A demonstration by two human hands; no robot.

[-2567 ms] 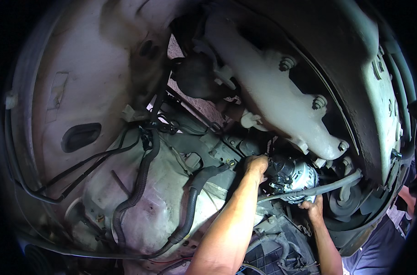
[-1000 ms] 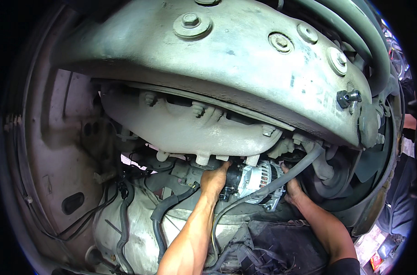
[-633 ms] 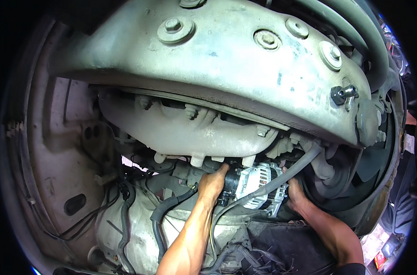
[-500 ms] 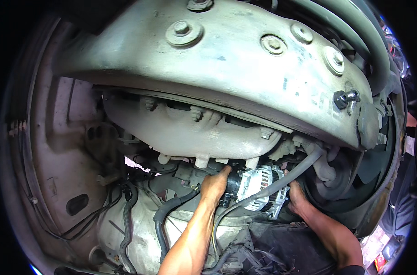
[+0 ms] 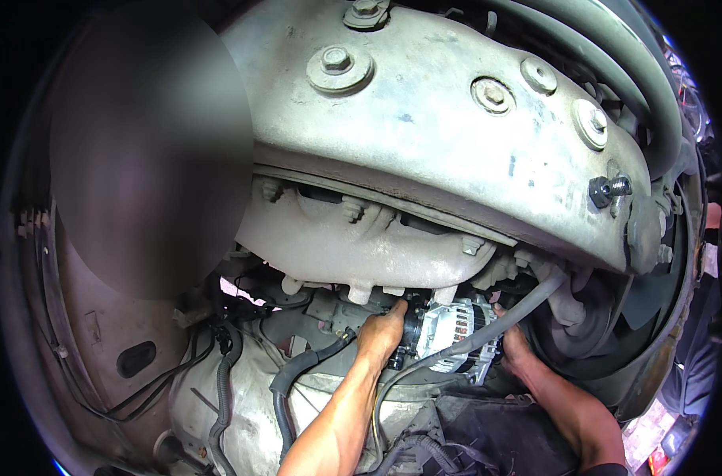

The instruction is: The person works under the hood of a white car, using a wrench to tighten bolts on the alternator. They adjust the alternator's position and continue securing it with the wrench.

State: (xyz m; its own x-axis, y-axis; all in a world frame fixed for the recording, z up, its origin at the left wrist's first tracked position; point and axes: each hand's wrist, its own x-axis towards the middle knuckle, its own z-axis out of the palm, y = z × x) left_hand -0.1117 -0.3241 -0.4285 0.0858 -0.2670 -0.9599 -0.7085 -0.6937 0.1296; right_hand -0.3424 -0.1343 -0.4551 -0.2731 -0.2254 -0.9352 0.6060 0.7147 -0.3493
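Note:
A silver alternator [image 5: 447, 327] with a black rear end sits low in the engine bay, below a rusty cast manifold [image 5: 361, 250]. My left hand [image 5: 382, 335] grips its black end from the left, thumb uppermost. Around the right end, by the pulley side, my right hand [image 5: 514, 343] is closed, its fingers partly hidden behind the alternator. A grey hose [image 5: 488, 329] runs slantwise across the front of the alternator. Whether the alternator rests on a bracket I cannot tell.
A large pale metal cover [image 5: 424, 119] with several bolts overhangs the work. Black cables [image 5: 286, 389] run at the lower left beside a pale metal housing [image 5: 254, 397]. A dark fan shroud [image 5: 654, 317] stands at the right. A blurred oval [image 5: 151, 151] hides the upper left.
The view has shifted a little, so the cover and manifold appear further right and lower. A blurred oval has appeared at the upper left. Both hands still hold the alternator.

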